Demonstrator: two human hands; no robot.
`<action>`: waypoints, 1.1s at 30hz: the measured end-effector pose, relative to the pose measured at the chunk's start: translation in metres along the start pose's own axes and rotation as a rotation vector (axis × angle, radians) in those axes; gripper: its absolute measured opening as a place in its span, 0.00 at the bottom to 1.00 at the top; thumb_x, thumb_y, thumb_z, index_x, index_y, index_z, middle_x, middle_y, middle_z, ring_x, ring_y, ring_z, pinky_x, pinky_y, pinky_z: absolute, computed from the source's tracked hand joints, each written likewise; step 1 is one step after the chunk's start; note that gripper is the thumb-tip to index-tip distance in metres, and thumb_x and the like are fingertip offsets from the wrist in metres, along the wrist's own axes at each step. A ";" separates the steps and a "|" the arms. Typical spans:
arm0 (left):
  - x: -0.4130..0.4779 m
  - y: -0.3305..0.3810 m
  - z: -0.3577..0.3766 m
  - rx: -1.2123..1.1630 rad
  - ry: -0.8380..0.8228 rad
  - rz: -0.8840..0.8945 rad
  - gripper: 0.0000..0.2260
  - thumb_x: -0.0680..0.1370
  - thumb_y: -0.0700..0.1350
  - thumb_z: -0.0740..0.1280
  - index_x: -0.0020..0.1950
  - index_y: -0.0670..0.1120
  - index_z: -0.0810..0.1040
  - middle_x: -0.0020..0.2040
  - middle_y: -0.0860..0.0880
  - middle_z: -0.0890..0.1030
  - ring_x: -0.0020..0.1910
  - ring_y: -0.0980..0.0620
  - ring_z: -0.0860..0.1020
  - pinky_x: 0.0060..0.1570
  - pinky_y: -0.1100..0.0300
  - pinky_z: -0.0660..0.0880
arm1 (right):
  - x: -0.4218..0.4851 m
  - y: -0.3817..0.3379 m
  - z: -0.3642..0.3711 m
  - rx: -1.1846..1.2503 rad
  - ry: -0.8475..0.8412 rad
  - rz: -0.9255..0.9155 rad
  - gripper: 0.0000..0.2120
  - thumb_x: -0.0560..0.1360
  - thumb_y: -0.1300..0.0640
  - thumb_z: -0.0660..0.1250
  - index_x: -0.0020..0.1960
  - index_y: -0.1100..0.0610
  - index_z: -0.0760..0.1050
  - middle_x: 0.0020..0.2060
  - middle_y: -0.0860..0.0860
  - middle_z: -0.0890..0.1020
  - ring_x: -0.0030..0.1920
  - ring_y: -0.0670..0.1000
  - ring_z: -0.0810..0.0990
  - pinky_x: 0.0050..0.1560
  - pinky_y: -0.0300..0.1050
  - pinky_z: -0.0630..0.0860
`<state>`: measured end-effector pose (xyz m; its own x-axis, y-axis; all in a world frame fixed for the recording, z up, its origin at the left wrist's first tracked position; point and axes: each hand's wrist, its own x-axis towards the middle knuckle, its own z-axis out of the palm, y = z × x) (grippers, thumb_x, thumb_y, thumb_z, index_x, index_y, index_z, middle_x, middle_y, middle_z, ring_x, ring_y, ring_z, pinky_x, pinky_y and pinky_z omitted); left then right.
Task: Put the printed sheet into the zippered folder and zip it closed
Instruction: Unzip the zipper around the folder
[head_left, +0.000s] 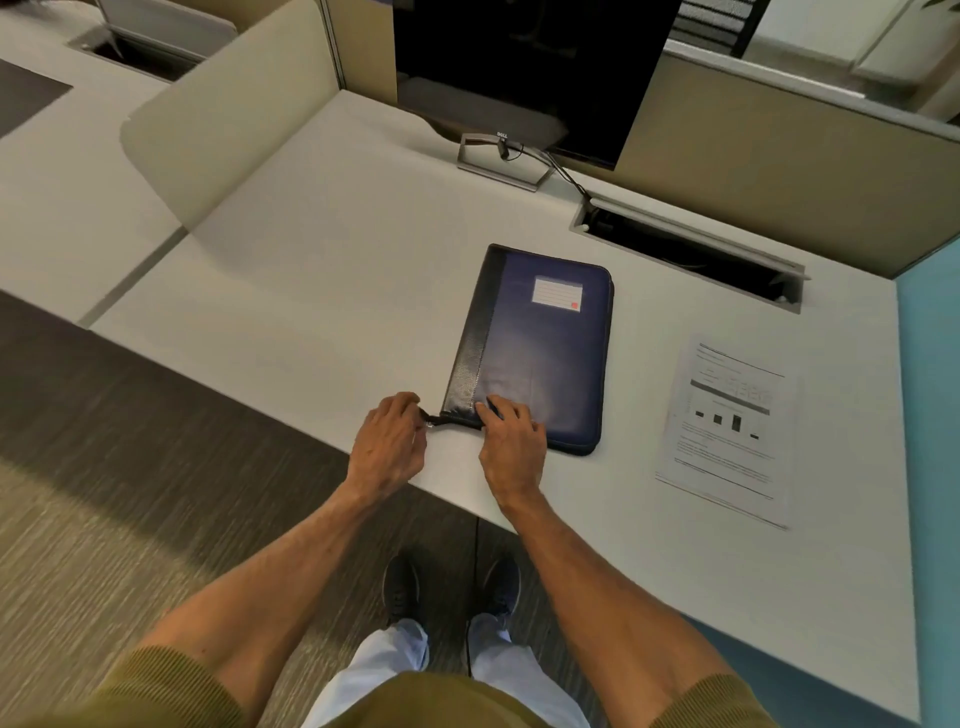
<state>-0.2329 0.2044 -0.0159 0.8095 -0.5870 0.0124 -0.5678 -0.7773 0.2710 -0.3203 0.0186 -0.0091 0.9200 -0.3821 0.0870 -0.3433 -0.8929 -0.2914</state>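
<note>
Left hand (392, 441) is at the near edge of the table (322, 291), fingers curled in tight and pinching the black zipper pull (432, 418), which sticks out from the near left corner of the zippered folder (540, 353). Just beside it, the right hand (511, 441) is planted on that same corner, fingers spread and laid on the cover, holding nothing and pressing the folder down. The thumb side sits at the folder's near edge.

The folder lies flat on the table with its cover down, dark blue with a black grained strip along the spine side at left. A white lined label (557, 294) with a small red mark sits near the far end of the cover. With the cover down, whatever is inside is hidden, and how far the zip runs round the edge I cannot tell.

The printed sheet (727, 431) is outside the folder, flat on the table to its right and well apart from it, with text, a grey band and a small bar chart facing up.

Farther back, a dark monitor (530, 67) stands on a grey stand (501, 161). A black cable (569, 179) runs from it down into an open cable hatch (685, 249) in the table; its inside is dark. Beige divider panels (218, 135) rise behind and to the left. Below the table edge are striped carpet (130, 415) and two dark shoes (452, 582).
</note>
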 end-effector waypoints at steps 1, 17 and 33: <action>0.000 0.000 0.001 -0.027 0.009 -0.042 0.09 0.83 0.47 0.66 0.59 0.44 0.79 0.62 0.47 0.79 0.55 0.48 0.80 0.52 0.54 0.81 | 0.001 0.001 0.000 -0.008 0.001 -0.002 0.28 0.71 0.65 0.80 0.68 0.49 0.82 0.65 0.50 0.83 0.62 0.56 0.81 0.52 0.55 0.82; 0.035 0.013 -0.009 -0.147 0.137 -0.041 0.06 0.85 0.47 0.62 0.59 0.47 0.75 0.56 0.48 0.80 0.50 0.48 0.77 0.46 0.54 0.74 | 0.009 0.029 -0.011 0.127 0.152 0.024 0.13 0.78 0.55 0.72 0.62 0.53 0.83 0.59 0.50 0.85 0.57 0.53 0.82 0.52 0.52 0.79; 0.116 0.069 0.003 -0.319 -0.152 -0.060 0.24 0.87 0.58 0.58 0.79 0.50 0.61 0.78 0.42 0.68 0.75 0.36 0.70 0.64 0.39 0.78 | 0.036 0.114 -0.041 0.271 0.041 0.751 0.19 0.79 0.57 0.69 0.70 0.57 0.76 0.63 0.56 0.80 0.62 0.60 0.80 0.63 0.57 0.76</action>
<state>-0.1784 0.0821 0.0011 0.7948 -0.5881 -0.1497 -0.4251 -0.7156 0.5543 -0.3340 -0.1068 -0.0006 0.4517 -0.8715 -0.1911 -0.8058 -0.3066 -0.5066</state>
